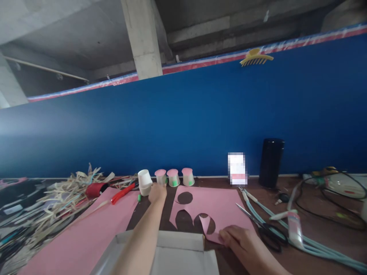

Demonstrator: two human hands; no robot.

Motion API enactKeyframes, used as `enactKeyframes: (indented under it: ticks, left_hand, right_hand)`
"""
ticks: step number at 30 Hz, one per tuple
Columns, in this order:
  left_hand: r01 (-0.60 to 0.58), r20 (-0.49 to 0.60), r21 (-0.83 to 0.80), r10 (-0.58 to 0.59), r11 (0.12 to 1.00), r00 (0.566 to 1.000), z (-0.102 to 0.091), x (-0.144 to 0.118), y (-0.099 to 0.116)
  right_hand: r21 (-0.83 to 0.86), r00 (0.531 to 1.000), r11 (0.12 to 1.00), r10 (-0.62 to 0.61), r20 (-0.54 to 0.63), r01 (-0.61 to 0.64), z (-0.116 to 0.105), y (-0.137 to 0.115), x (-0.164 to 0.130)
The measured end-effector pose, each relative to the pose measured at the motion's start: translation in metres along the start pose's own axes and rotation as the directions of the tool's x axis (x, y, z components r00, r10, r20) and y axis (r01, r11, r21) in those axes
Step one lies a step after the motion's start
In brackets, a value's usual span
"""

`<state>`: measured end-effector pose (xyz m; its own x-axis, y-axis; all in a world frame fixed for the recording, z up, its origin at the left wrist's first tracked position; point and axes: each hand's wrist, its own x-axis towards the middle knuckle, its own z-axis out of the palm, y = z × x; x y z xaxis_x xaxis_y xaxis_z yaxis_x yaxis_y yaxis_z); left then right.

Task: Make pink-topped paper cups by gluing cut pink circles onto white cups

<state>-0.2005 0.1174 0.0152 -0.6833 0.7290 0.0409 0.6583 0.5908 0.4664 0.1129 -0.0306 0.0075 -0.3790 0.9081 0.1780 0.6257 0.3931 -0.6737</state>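
Note:
My left hand (157, 193) reaches forward to the far side of the table and is closed around something beside an upside-down white paper cup (145, 182); what it grips is hidden. Just beyond stand three small upside-down cups with pink tops (174, 177). My right hand (236, 237) rests flat on the near edge of a pink paper sheet (220, 204) that has round holes cut in it, pressing on a loose pink flap (207, 225).
A second pink sheet (86, 229) lies at left, with a red pen (122, 193) and a heap of straw strips (69, 191). Scissors (263, 227), a glue tube (294, 225), cables (323, 206) and a black cylinder (271, 162) sit at right. An open white box (180, 248) lies nearest me.

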Motion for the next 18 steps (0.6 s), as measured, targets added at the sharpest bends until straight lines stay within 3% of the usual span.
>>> enactKeyframes:
  ticks: [7,18]
  left_hand:
    - [0.06,-0.001,-0.056,-0.06,0.997,0.998,0.006,0.003,0.016]
    - [0.021,-0.021,-0.059,-0.023,0.998,1.0,0.009,0.013,0.013]
  right_hand:
    - [-0.033,0.999,0.999,0.027,-0.019,-0.028,0.001,-0.005,-0.001]
    - [-0.022,1.0,0.999,0.03,-0.006,-0.03,0.002,-0.005,-0.001]
